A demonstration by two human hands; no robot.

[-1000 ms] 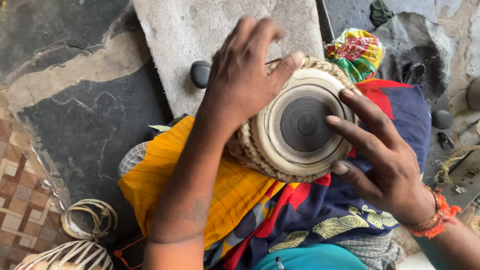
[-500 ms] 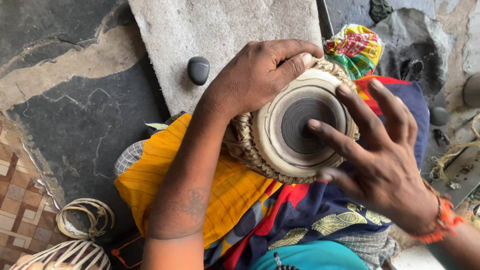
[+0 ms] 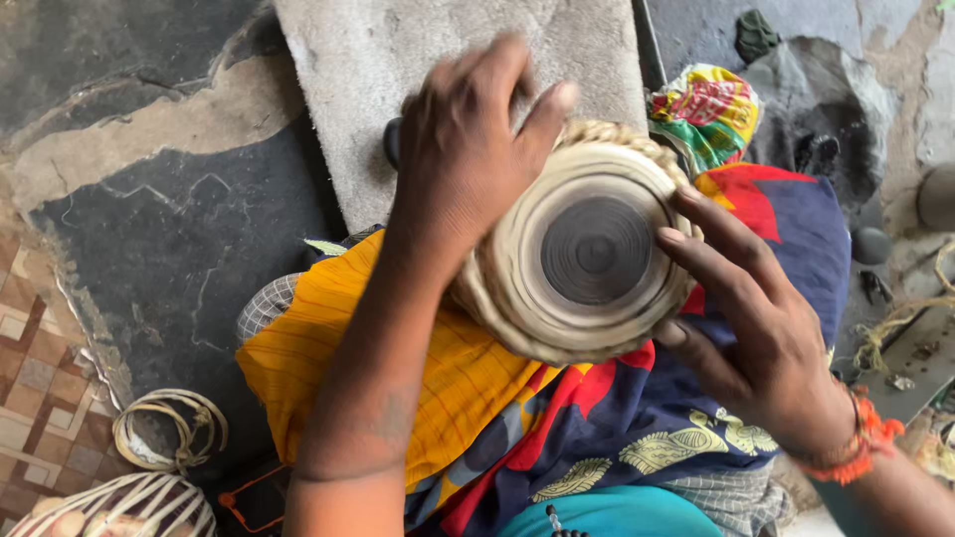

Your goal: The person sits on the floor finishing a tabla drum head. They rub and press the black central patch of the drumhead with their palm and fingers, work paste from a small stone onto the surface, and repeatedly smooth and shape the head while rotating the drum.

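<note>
The tabla drum (image 3: 582, 254) lies on its side on the colourful cloth (image 3: 418, 398) over the person's lap, its round skin head with the dark centre patch facing up toward the camera. The left hand (image 3: 468, 164) is laid over the drum's upper left edge with fingers loosely spread, and the right hand (image 3: 766, 338) touches its right rim with fingers spread, neither one pinching. It looks rather heavy and stiff, the skin delicate, so the braided rim seems the safer place to hold.
</note>
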